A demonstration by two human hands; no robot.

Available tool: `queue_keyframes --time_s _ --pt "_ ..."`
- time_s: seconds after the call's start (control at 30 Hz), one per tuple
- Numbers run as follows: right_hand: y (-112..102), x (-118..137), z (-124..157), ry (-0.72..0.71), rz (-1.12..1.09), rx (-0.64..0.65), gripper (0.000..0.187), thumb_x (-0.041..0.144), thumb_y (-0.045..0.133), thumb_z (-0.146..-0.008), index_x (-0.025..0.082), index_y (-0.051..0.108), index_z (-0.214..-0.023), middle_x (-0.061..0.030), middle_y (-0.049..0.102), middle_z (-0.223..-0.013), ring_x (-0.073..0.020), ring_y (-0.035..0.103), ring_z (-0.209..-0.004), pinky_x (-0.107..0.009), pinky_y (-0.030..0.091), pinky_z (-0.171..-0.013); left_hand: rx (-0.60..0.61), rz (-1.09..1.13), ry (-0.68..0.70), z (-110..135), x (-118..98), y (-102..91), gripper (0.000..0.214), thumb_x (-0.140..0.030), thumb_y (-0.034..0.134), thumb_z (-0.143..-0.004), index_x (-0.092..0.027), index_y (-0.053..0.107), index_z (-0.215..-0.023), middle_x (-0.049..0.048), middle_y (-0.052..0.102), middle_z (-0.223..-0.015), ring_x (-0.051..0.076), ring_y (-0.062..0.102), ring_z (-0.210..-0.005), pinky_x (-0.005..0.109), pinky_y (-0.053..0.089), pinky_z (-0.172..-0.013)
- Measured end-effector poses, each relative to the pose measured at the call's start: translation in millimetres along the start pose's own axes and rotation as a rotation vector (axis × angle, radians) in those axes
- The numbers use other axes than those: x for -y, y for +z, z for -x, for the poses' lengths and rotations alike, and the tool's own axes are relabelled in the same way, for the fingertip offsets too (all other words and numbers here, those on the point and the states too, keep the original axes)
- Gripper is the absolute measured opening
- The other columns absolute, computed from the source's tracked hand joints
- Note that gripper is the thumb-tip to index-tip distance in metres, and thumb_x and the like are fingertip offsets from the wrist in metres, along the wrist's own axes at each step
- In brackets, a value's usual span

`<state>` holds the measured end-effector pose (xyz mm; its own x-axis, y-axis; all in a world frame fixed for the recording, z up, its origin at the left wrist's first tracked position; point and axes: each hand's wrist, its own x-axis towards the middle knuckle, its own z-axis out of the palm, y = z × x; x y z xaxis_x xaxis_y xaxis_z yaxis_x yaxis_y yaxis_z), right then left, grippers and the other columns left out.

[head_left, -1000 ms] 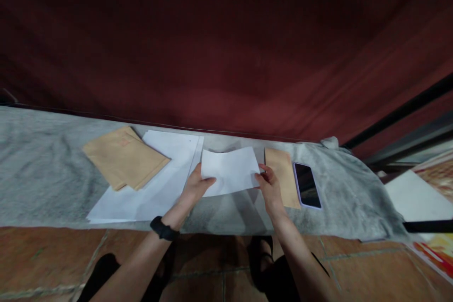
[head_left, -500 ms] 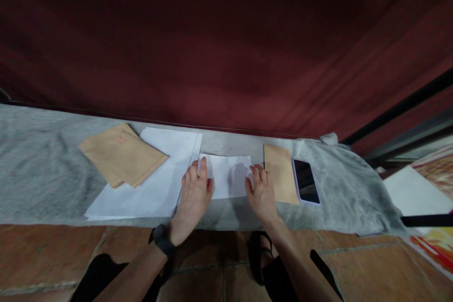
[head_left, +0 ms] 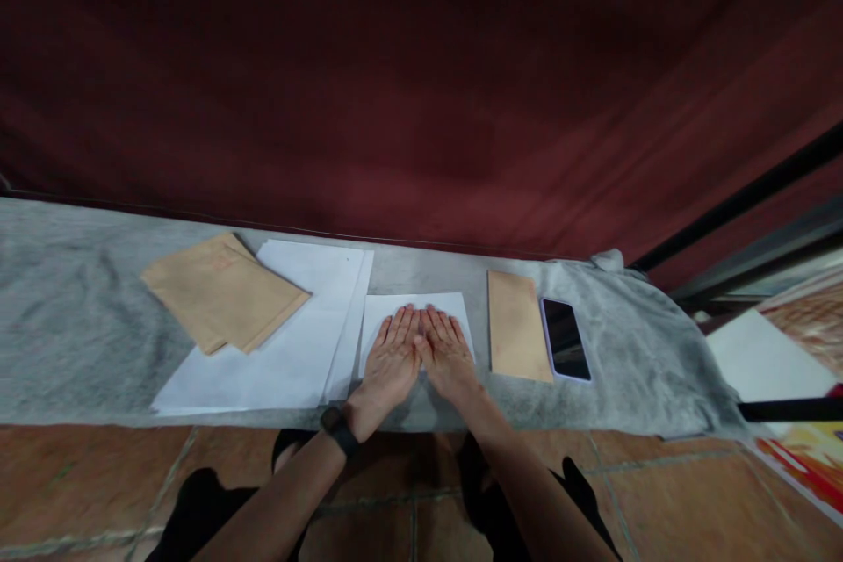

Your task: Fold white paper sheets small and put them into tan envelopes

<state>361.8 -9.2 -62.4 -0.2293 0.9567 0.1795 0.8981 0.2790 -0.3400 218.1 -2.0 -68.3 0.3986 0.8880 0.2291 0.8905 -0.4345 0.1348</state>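
Observation:
A folded white sheet of paper (head_left: 378,316) lies flat on the grey cloth (head_left: 79,316). My left hand (head_left: 390,355) and my right hand (head_left: 446,351) rest side by side on it, palms down, fingers stretched out and touching at the middle. A black band sits on my left wrist. Neither hand holds anything.
Left of the folded sheet is a stack of white sheets (head_left: 290,342) with brown envelopes (head_left: 224,290) on top. To the right lie one brown envelope (head_left: 517,338) and a dark phone (head_left: 565,338). A dark red curtain (head_left: 421,88) hangs behind. Tiled floor lies below.
The folded sheet came down from my hands onto the cloth. My hands then slid from its two ends to its middle, pressing it flat.

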Motion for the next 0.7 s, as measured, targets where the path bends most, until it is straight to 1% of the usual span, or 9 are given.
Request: queue_keyframes --time_s 0.1,0.23,0.37,0.47,0.53,0.57,0.63,0.7 --pt "2 -8 -2 0.008 0.063 -0.061 0.057 0.04 0.029 -0.108 0.011 0.036 -0.156 -0.0128 0.034 -0.162 -0.0246 0.032 -0.151 -0.046 0.024 -0.125 -0.04 0.045 -0.034 0 6 -3.4 0.059 -0.022 0.029 -0.098 -0.005 0.036 -0.154 0.0173 0.037 -0.16 0.024 0.027 -0.153 0.047 0.025 -0.124" --pt "6 -15 -3 0.06 0.11 -0.148 0.059 0.041 0.033 -0.107 0.005 0.037 -0.154 -0.0194 0.037 -0.159 -0.0289 0.035 -0.149 -0.049 0.03 -0.121 -0.074 0.095 -0.103 -1 11 -4.3 0.058 -0.027 0.032 -0.098 -0.003 0.039 -0.151 0.0199 0.039 -0.159 0.027 0.029 -0.152 0.048 0.025 -0.124" --pt "11 -19 1 0.125 0.116 -0.254 0.062 0.044 0.035 -0.106 0.005 0.037 -0.154 -0.0225 0.038 -0.158 -0.0314 0.038 -0.147 -0.051 0.033 -0.119 -0.094 0.116 -0.181 0 13 -2.4 0.059 -0.028 0.034 -0.098 -0.003 0.039 -0.151 0.0212 0.039 -0.158 0.029 0.031 -0.151 0.049 0.027 -0.123" --pt "13 -19 4 0.172 0.117 -0.296 0.066 0.047 0.036 -0.106 0.002 0.036 -0.154 -0.0257 0.038 -0.157 -0.0339 0.037 -0.147 -0.053 0.034 -0.118 -0.09 0.11 -0.241 0 12 -2.9 0.059 -0.027 0.035 -0.097 0.001 0.04 -0.149 0.0236 0.038 -0.158 0.031 0.031 -0.15 0.05 0.026 -0.123" --pt "11 -18 3 0.199 0.121 -0.297 0.067 0.047 0.035 -0.105 -0.001 0.036 -0.153 -0.0275 0.037 -0.157 -0.0353 0.036 -0.147 -0.055 0.032 -0.119 -0.092 0.095 -0.258 -3 10 -5.0 0.059 -0.027 0.035 -0.097 0.002 0.041 -0.148 0.0249 0.039 -0.157 0.032 0.031 -0.15 0.051 0.025 -0.123" --pt "9 -17 1 0.201 0.117 -0.286 0.067 0.047 0.035 -0.106 -0.001 0.037 -0.153 -0.027 0.037 -0.157 -0.0353 0.035 -0.148 -0.055 0.031 -0.119 -0.093 0.088 -0.245 -5 9 -6.3 0.059 -0.028 0.035 -0.098 0.002 0.041 -0.148 0.0247 0.04 -0.157 0.031 0.031 -0.151 0.051 0.024 -0.124" --pt "3 -13 -5 0.173 0.093 -0.238 0.063 0.044 0.033 -0.106 0.003 0.037 -0.153 -0.023 0.036 -0.159 -0.033 0.033 -0.149 -0.054 0.029 -0.121 -0.086 0.081 -0.183 -11 5 -8.4 0.058 -0.026 0.033 -0.098 -0.001 0.041 -0.149 0.0224 0.039 -0.158 0.03 0.03 -0.151 0.05 0.023 -0.124" --pt "-2 -9 -12 0.111 0.052 -0.166 0.058 0.04 0.029 -0.107 0.007 0.038 -0.154 -0.0175 0.036 -0.161 -0.0285 0.032 -0.15 -0.05 0.028 -0.122 -0.056 0.078 -0.117 -17 1 -8.8 0.056 -0.023 0.032 -0.098 -0.003 0.04 -0.15 0.0193 0.039 -0.159 0.028 0.028 -0.152 0.049 0.023 -0.125"
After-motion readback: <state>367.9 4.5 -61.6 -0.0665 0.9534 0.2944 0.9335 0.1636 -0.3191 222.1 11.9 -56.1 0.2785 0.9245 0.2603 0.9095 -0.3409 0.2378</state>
